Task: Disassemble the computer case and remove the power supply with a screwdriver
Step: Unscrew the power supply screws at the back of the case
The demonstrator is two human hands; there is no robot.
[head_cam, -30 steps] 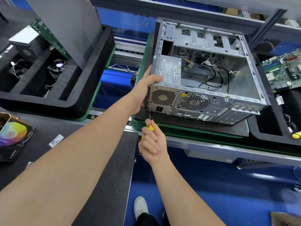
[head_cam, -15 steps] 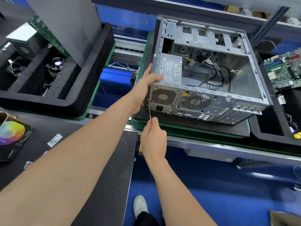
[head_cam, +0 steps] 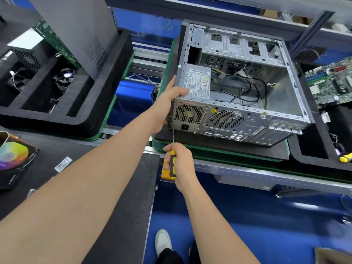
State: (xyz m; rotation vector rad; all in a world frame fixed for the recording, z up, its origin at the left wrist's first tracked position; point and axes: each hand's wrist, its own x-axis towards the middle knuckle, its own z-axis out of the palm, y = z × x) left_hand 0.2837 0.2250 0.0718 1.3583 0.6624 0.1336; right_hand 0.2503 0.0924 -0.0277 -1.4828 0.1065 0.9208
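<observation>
Head view: a worker steadies an opened case (head_cam: 253,122) with the left hand (head_cam: 171,96), which grips the top rear corner, thumb hooked over the edge beside the power supply (head_cam: 198,82) and fingers against the outer wall. The right hand (head_cam: 182,162) is wrapped tight round the yellow-and-black handle of a screwdriver (head_cam: 173,159). Its thin shaft rises to the rear face, and the tip touches the lower left corner of the power supply's grille, just beside the mains socket.

The case lies on its side, open face up, on a black mat (head_cam: 209,141) in a green-rimmed tray (head_cam: 228,154). The power supply sits in the near left corner of the case, label up, with loose cables trailing over the bare metal beyond it. To the left, a grey panel (head_cam: 76,25) leans in a black foam tray (head_cam: 114,92). A motherboard (head_cam: 331,84) lies to the right. A white shoe (head_cam: 162,241) shows on the blue floor below.
</observation>
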